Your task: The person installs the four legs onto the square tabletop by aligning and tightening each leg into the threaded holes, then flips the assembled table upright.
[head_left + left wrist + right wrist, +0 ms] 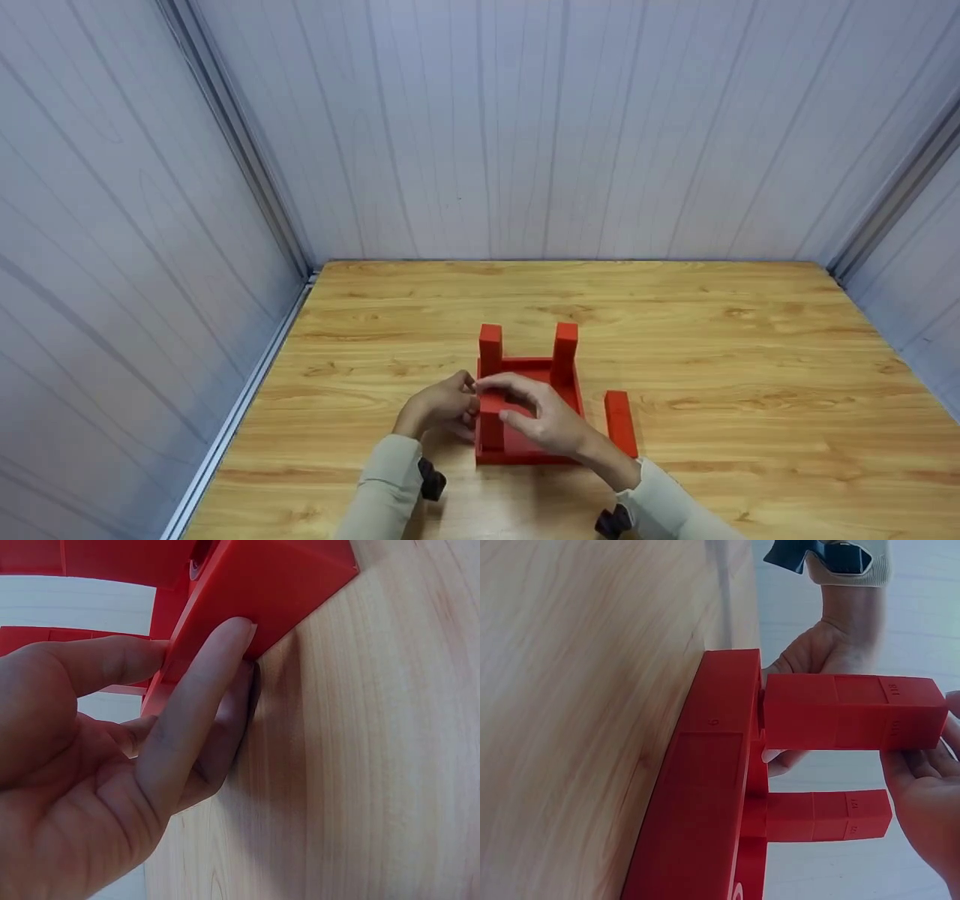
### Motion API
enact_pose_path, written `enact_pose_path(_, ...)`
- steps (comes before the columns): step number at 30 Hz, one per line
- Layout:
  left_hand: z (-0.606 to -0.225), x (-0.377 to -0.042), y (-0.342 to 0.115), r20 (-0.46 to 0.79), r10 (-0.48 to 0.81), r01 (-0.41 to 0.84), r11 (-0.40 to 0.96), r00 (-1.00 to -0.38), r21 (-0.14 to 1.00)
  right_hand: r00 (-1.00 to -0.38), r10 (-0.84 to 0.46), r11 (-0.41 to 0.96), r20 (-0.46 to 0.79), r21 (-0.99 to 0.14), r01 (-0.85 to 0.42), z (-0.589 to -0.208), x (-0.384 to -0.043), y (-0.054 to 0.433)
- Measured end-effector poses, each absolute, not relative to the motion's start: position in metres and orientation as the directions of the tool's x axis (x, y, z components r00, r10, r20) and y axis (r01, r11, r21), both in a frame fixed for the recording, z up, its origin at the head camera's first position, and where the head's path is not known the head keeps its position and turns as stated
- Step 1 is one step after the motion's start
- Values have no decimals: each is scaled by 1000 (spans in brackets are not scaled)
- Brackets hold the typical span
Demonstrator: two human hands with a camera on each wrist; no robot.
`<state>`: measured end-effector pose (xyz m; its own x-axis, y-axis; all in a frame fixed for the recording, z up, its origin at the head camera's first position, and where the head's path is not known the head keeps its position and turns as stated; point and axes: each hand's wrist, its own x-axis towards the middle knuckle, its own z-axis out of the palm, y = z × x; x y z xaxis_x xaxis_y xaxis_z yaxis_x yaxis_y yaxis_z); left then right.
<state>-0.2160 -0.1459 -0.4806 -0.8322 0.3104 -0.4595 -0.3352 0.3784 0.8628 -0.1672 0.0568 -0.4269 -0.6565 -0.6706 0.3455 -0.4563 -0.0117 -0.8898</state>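
Observation:
A square red tray-like base (529, 457) rests on the table with three red posts standing up from it. My right hand (551, 420) holds the top of the near-left post (855, 712) between thumb and fingers. Against the base's left side lies my left hand (446, 405). In the left wrist view, one straight finger (199, 694) presses the outer side wall (277, 589), while another digit meets the wall's upper edge. The far-left post (490, 349) and far-right post (564, 352) stand untouched.
A loose red block (619, 424) lies on the wooden table (720, 375), just right of the base. Pale panel walls (525, 135) enclose the table at the back and sides. A metal strip (247, 390) runs along the left table edge.

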Motion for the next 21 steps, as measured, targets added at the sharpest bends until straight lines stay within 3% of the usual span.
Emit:
enact_pose_path(10, -479, -215, -146, -452, 301, -323, 393, -840, 861, -679, -664, 11, 314, -904, -428, -427, -169, 58)
enact_pose_path(21, -481, -216, -147, -462, 299, -325, 410, -835, 852, -700, -627, 80, 343, -865, -495, -427, -167, 56)
